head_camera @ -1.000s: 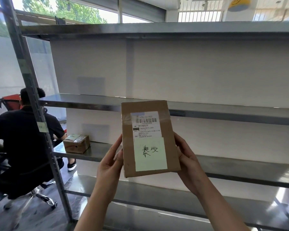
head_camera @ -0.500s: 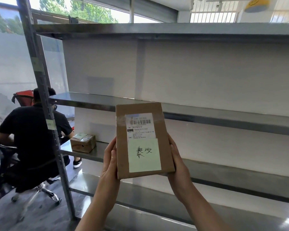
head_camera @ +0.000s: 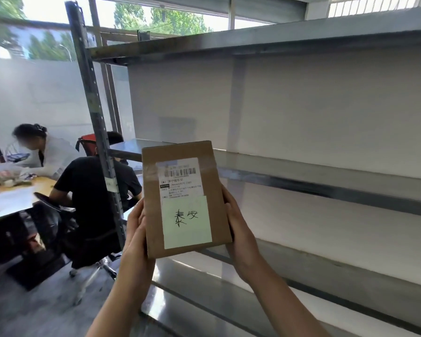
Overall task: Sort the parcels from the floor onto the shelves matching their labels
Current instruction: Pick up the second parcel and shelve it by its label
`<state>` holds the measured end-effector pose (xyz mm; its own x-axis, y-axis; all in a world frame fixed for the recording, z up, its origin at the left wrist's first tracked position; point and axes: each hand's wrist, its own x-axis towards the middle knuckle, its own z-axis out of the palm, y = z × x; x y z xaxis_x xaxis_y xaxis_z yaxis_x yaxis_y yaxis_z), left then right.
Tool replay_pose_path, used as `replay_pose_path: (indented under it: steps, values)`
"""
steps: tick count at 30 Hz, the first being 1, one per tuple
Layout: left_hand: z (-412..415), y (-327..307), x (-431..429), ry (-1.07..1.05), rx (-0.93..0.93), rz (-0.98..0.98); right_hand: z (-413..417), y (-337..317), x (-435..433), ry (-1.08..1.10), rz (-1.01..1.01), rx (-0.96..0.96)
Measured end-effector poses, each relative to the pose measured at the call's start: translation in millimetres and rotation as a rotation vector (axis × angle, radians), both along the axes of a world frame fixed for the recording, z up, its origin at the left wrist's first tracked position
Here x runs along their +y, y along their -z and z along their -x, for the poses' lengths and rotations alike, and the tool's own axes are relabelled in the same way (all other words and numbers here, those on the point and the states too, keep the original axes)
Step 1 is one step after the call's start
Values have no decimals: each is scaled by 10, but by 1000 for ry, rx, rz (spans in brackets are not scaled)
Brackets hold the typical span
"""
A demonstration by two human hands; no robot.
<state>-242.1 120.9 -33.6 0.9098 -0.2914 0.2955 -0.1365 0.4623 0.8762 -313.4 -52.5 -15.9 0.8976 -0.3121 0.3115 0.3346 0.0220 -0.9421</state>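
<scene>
I hold a flat brown cardboard parcel (head_camera: pixel 216 190) upright in front of me, face toward the camera. It carries a white barcode label and a pale green note with handwritten characters. My left hand (head_camera: pixel 135 229) grips its left edge and my right hand (head_camera: pixel 238 229) grips its right edge, fingers curled behind it. Behind the parcel stands a grey metal shelf unit (head_camera: pixel 326 176) with several bare levels.
The shelf's perforated upright post (head_camera: pixel 95 122) stands at the left. Beyond it, a person in black (head_camera: pixel 90 190) sits on a wheeled office chair at a wooden table (head_camera: pixel 12 198), and a second person in white (head_camera: pixel 46 154) sits across. The floor is grey.
My view has swung left, so the table and a second seated person came into sight. The small box on the lower shelf is hidden now. Both hands keep their hold on the parcel.
</scene>
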Motion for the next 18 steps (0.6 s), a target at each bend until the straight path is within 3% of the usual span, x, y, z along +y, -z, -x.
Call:
replay_pose_path:
  steps: [18]
  values:
    - [-319,124,86,-174,23,-11,-625,169,45,-153,-3,6]
